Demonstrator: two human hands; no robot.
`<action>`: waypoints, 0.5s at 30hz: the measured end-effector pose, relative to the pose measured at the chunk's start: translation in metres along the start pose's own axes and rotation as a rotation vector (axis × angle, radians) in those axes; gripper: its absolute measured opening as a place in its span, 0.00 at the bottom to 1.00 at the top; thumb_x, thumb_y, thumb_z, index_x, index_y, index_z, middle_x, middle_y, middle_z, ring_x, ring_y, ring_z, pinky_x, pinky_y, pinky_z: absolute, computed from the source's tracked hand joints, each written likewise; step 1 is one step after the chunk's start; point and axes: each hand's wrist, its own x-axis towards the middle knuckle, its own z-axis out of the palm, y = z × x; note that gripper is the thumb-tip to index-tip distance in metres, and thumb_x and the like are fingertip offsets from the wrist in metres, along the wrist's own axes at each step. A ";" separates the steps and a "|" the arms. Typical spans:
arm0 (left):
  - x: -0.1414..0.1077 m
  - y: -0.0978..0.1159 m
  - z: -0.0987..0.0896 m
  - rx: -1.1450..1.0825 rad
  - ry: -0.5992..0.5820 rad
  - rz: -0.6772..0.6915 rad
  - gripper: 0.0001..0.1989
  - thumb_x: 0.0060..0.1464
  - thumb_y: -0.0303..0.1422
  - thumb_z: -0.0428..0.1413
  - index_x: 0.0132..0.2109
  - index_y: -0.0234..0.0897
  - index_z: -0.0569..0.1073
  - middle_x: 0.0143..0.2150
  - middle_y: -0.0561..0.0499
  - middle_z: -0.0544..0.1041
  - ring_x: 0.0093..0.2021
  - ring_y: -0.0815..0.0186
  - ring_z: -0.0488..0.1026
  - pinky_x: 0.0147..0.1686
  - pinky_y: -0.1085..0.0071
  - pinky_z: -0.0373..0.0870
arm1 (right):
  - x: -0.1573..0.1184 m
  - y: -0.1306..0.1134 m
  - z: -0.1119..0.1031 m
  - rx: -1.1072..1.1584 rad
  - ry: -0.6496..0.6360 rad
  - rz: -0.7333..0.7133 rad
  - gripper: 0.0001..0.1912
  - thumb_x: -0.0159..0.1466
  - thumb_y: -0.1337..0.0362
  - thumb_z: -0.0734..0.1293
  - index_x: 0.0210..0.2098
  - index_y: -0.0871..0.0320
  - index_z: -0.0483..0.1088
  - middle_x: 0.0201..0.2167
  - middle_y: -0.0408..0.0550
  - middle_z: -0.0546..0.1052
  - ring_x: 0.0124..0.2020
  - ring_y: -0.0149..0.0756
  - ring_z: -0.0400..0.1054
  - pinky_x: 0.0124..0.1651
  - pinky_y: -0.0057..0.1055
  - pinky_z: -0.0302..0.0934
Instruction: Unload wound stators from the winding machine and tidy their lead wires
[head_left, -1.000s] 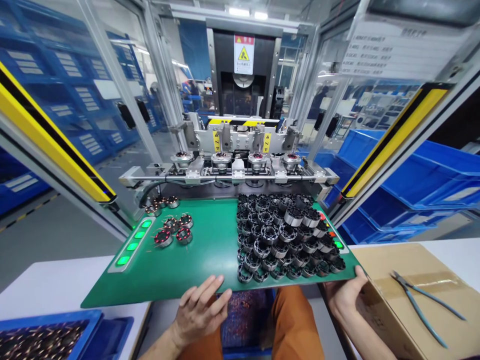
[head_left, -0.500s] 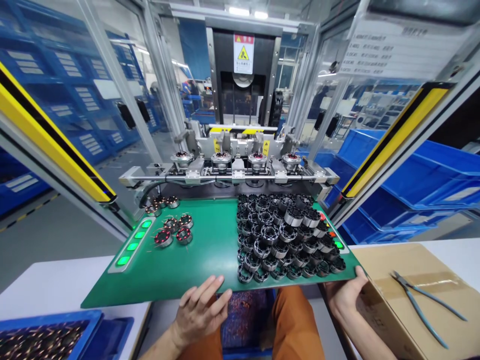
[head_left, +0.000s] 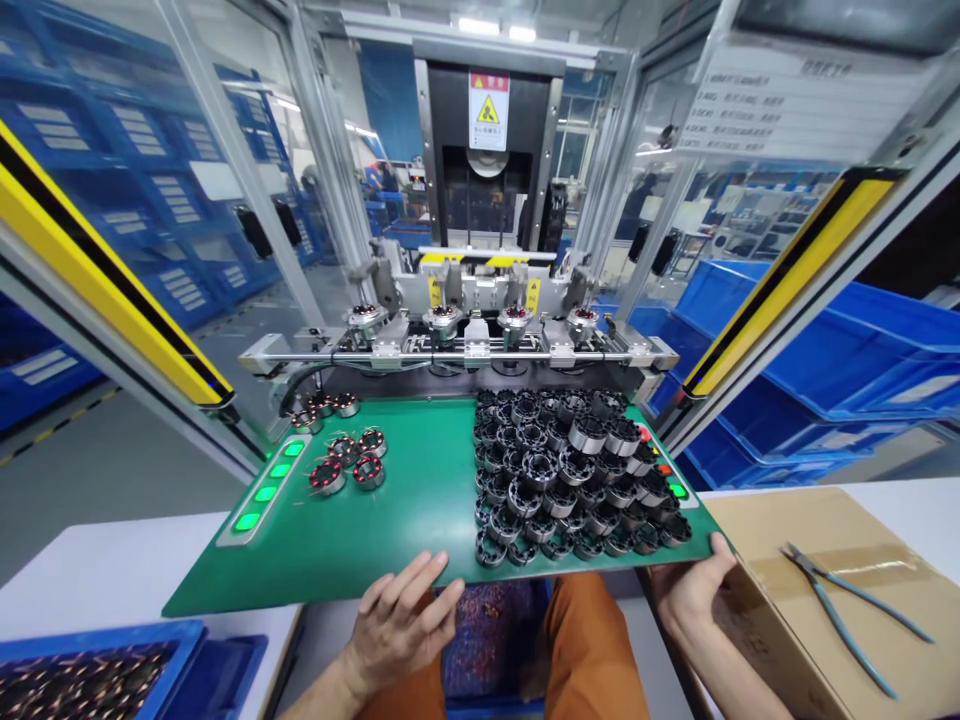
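My left hand (head_left: 409, 615) rests its fingertips on the front edge of the green work surface (head_left: 405, 530), fingers apart and holding nothing. At the front right corner, my right hand (head_left: 694, 585) has its thumb on the edge, with the other fingers hidden beneath. Several bare black and silver ring cores (head_left: 540, 468) stand in packed rows on the right half, some stacked. Toward the left lie several rings wound with copper wire (head_left: 367, 472). Behind the board, rings with red parts sit on the machine's holders (head_left: 442, 318).
Lit green buttons (head_left: 264, 494) line the board's left side. Pliers (head_left: 840, 600) lie on a cardboard box (head_left: 885, 560) at right. Blue bins (head_left: 847, 340) are stacked behind it. Another blue bin (head_left: 191, 650) holds wound rings at lower left. Yellow-black posts (head_left: 795, 270) flank the machine.
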 end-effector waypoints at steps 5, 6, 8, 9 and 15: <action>0.000 -0.001 -0.001 0.005 0.006 0.010 0.13 0.62 0.33 0.69 0.53 0.51 0.83 0.56 0.53 0.87 0.61 0.67 0.79 0.79 0.64 0.54 | -0.003 -0.002 0.002 0.005 0.002 -0.009 0.34 0.60 0.39 0.69 0.56 0.54 0.80 0.52 0.47 0.87 0.54 0.47 0.79 0.52 0.41 0.78; 0.000 -0.001 -0.001 0.005 0.005 0.009 0.13 0.62 0.33 0.69 0.53 0.51 0.83 0.56 0.53 0.87 0.61 0.67 0.79 0.79 0.64 0.55 | -0.003 -0.002 0.002 0.005 0.005 -0.006 0.34 0.60 0.39 0.68 0.56 0.55 0.80 0.52 0.47 0.87 0.55 0.48 0.79 0.53 0.42 0.78; 0.000 -0.001 -0.001 0.006 0.001 0.008 0.13 0.62 0.33 0.69 0.53 0.51 0.82 0.56 0.53 0.87 0.60 0.66 0.80 0.78 0.63 0.55 | -0.003 -0.002 0.003 0.009 0.012 0.007 0.34 0.60 0.39 0.68 0.56 0.55 0.80 0.52 0.48 0.87 0.56 0.49 0.79 0.53 0.43 0.79; 0.001 -0.001 -0.002 0.006 0.001 0.008 0.13 0.62 0.33 0.69 0.53 0.51 0.82 0.56 0.54 0.87 0.59 0.66 0.80 0.78 0.63 0.55 | -0.003 -0.002 0.003 0.012 0.015 0.012 0.34 0.60 0.40 0.67 0.56 0.55 0.80 0.52 0.48 0.87 0.55 0.49 0.79 0.53 0.43 0.79; 0.000 0.000 -0.002 0.008 -0.002 0.012 0.13 0.62 0.33 0.69 0.52 0.50 0.82 0.56 0.52 0.87 0.59 0.66 0.79 0.78 0.63 0.55 | -0.002 -0.001 0.002 0.011 -0.001 0.000 0.35 0.59 0.38 0.69 0.56 0.55 0.80 0.51 0.48 0.87 0.51 0.48 0.78 0.52 0.43 0.78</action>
